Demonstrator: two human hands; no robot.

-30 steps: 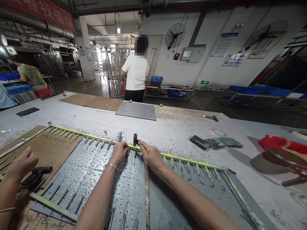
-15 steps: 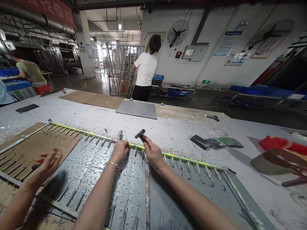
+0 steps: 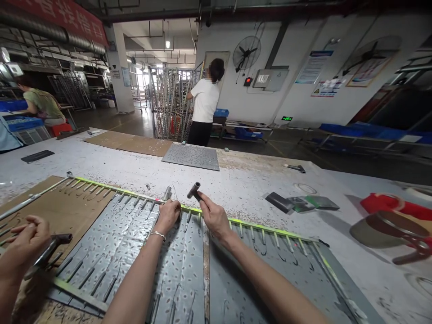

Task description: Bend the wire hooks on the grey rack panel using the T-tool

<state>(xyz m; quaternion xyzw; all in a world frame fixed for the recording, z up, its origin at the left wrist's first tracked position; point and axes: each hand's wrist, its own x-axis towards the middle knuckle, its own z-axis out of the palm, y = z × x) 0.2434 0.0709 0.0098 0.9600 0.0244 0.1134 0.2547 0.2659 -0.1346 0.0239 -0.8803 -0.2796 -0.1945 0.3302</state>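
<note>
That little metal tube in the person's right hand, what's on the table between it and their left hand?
In the head view, between the metal tube in the right hand and the left hand runs the yellow-green bar, with small hooks hanging from it.

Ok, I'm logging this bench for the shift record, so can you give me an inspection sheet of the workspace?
Surface: grey worktable, scuffed and littered with small bits; grey mats and brown boards laid on it.
Job's things: yellow-green bar carrying a row of wire hooks; short dark tube.
Clutter: dark flat pieces, tape ring, red and brown items at the right.
Hands: left hand on the bar; right hand pinching the tube. Another person's hand at the left grips a dark tool.
Cables: nothing seen.
Surroundings: person in white at metal racks, wall fan, seated person far left.
</note>
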